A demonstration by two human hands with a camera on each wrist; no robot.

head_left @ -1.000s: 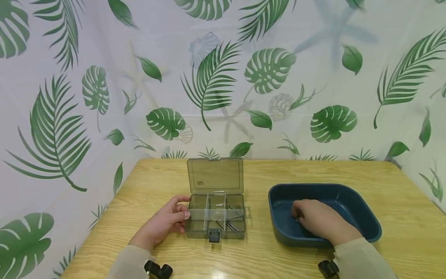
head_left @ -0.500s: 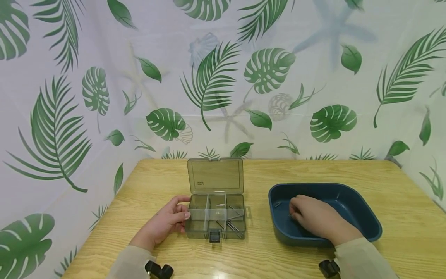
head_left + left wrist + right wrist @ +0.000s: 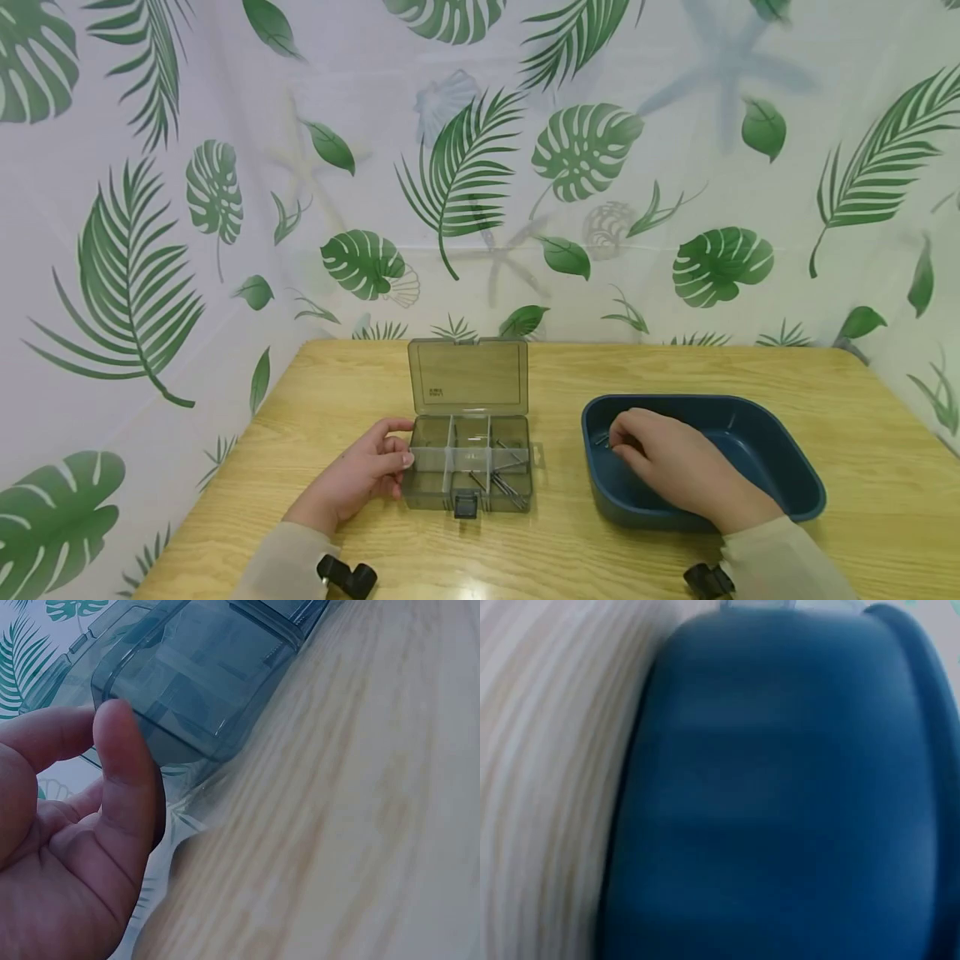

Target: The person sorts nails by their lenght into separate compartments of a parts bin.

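My left hand (image 3: 351,483) grips the left side of a grey see-through compartment box (image 3: 427,501), thumb on its rim; the left wrist view shows the thumb and a finger of that hand (image 3: 82,817) at a corner of the box (image 3: 202,682). Several thin metal screws (image 3: 507,490) lie in its right compartments. Inside the left part of a dark blue tray (image 3: 780,437), my right hand (image 3: 678,467) points its bent fingers down beside small metal pieces (image 3: 602,440); whether it pinches one is hidden. The right wrist view shows the blurred tray (image 3: 780,772) without the hand.
The box's hinged lid (image 3: 469,377) stands raised at its back. Both containers rest on a wooden table (image 3: 555,550), with a gap between them. A leaf-patterned cloth (image 3: 480,192) hangs behind the table and along its sides.
My right hand has shifted slightly left and back inside the tray, towards the small metal pieces, with its thumb and fingers spread further apart. My left hand has kept its grip on the box.
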